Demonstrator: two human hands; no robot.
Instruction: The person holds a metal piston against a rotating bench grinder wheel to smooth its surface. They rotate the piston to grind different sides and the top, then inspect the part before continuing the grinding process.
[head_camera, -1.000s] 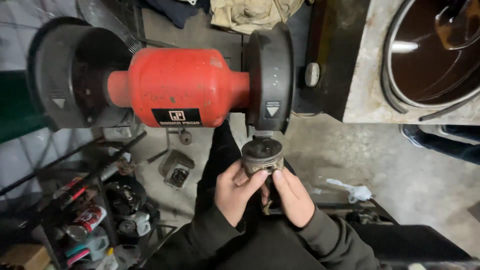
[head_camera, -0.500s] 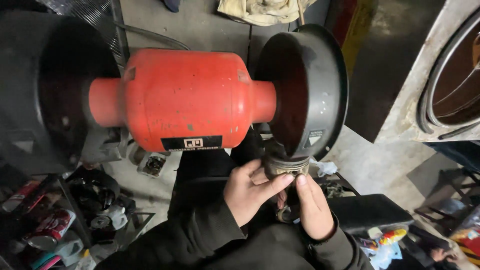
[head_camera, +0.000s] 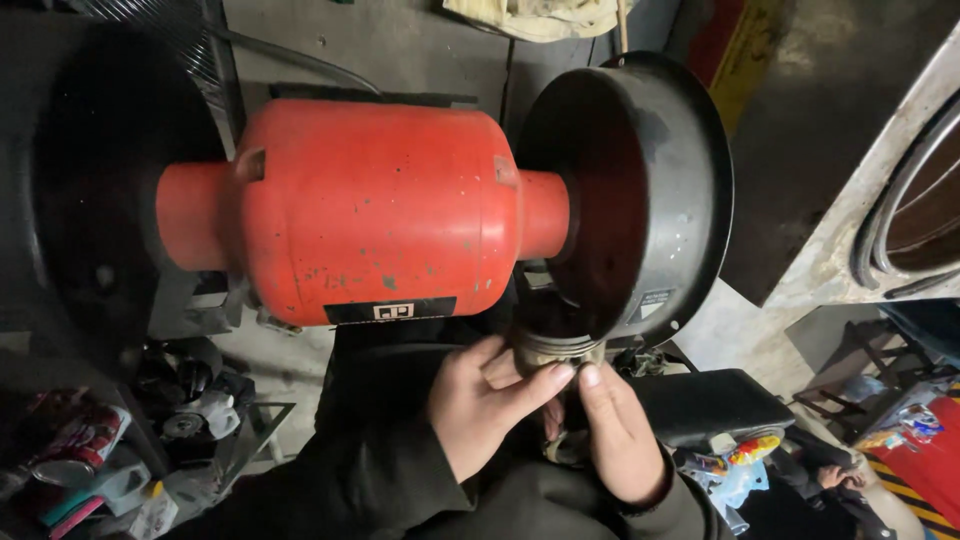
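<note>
The piston (head_camera: 553, 352), a grey metal cylinder with ringed grooves, is held up right under the black wheel guard (head_camera: 640, 200) on the right end of the red bench grinder (head_camera: 370, 210). It's pinched from both sides: the left hand (head_camera: 480, 405) is wrapped on its near-left face with the thumb laid across, and the right hand (head_camera: 620, 435) is closed on it from below-right, fingertips meeting at the rim. So both grips are clamped on the piston, and only its top edge can be seen past the fingers.

What could go wrong, by the look of it: fingertips are kept really close to the guard opening, so a grab by the wheel could yank the part and pull knuckles in. Dark sleeves (head_camera: 380, 480) are near the spindle too, which could snag. Whether the wheel is spinning can't be told.

Further out, cluttered cans and bottles (head_camera: 90, 450) are seen lower left on the floor, and a pale cloth (head_camera: 540, 18) lies beyond the grinder.

Compared with a second ago, the grinder fills far more of the view, the piston is tucked higher into the guard, and much less of it is shown.
</note>
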